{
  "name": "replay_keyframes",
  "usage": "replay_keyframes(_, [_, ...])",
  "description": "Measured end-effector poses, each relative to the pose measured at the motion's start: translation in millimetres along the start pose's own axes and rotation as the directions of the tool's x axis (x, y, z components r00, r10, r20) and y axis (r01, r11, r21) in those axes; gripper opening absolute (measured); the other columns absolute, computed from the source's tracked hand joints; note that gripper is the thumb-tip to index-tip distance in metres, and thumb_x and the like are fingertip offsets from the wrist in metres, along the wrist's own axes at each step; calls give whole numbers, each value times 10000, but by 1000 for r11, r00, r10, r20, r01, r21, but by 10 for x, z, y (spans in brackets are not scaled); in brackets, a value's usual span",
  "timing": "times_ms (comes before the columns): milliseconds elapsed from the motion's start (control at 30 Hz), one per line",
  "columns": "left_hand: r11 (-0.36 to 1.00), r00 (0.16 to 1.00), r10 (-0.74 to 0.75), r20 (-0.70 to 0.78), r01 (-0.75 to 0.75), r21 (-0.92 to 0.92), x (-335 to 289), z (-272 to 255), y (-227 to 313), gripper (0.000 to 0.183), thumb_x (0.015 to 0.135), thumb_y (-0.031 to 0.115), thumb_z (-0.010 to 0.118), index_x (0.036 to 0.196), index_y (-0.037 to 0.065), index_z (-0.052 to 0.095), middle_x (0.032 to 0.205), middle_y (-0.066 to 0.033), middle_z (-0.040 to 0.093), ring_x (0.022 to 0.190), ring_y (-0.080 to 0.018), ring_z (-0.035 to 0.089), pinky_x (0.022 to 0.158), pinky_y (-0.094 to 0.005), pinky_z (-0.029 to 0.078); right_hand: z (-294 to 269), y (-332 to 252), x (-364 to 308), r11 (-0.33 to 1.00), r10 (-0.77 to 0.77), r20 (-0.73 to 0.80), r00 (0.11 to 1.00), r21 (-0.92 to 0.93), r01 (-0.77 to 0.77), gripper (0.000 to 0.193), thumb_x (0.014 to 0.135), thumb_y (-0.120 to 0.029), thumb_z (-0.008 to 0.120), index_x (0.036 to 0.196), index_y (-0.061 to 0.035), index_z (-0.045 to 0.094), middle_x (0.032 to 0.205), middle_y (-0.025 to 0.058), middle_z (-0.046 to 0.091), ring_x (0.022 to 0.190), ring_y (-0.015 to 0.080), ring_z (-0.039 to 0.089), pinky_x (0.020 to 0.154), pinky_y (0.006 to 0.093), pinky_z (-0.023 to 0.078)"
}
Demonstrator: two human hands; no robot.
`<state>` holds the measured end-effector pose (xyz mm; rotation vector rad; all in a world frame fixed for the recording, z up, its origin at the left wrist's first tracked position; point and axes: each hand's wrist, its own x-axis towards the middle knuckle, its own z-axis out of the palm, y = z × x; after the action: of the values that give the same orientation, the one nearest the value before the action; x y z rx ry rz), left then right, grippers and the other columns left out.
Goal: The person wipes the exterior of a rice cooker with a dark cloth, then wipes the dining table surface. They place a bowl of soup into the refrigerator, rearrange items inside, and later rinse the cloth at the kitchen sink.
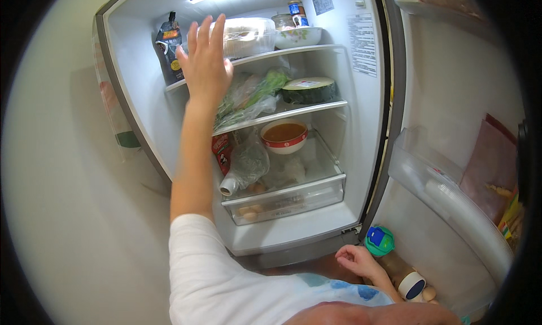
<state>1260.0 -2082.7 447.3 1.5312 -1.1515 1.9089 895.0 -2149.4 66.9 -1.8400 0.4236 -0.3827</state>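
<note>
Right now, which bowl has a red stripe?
The lower bowl, holding brown liquid. The upper bowl has a flowery pattern and no red stripe.

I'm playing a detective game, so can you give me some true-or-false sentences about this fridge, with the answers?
1. The left hand is raised, with its fingers spread. True.
2. The right hand is up by the top shelf. False: it is low down, near the teal-lidded bottle in the picture.
3. A black pouch stands at the left end of the top shelf. True.
4. The fridge door is shut. False: it is wide open.
5. The bowl with the red band is empty. False: it holds a brownish-orange liquid.
6. The cut green-skinned piece sits higher than the bowl with the red band. True.
</note>
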Motion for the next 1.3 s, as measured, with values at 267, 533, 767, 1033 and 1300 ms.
replay_keyframes(267, [940,846,-103,523,-89,329,492,287,-199,943,718,120,699,1473,372,193,1478,-46,361,1403,-243,283,1045,-640,258,27,108,-20,1000,13,-59,998,20,-12,127,864,-81,634,970,-12,639,833,56,668,754,117,623,693,249,516])
replay_keyframes(533, [982,939,84,334,-136,135,443,325,-405,950,604,150,754,1428,345,322,1361,-26,456,1275,-235,434,1008,-618,329,55,67,-30,1000,-23,-112,993,3,24,132,859,-86,648,966,-10,641,840,52,668,750,117,619,686,254,513])
replay_keyframes(767, [963,967,84,242,-142,231,367,477,-457,824,642,230,787,1366,272,397,1249,2,507,1202,-207,481,956,-605,371,76,91,-21,999,24,-124,992,25,-21,134,862,-87,648,971,-11,632,831,44,662,744,108,617,681,251,514])
replay_keyframes(1033, [982,999,-34,7,32,185,421,334,-572,713,635,247,764,1293,245,492,1186,-18,569,1144,-218,531,919,-500,385,75,121,-3,1000,24,-128,991,19,-22,126,866,-81,641,971,-14,624,822,37,656,732,100,610,668,240,510])
replay_keyframes(1300, [999,972,-30,-235,24,-28,159,-134,-354,654,613,177,770,1226,216,546,1166,-20,580,1124,-220,537,940,-493,348,91,148,4,1000,-1,-149,989,31,5,122,869,-75,638,977,-21,624,812,23,646,727,87,601,664,234,505])
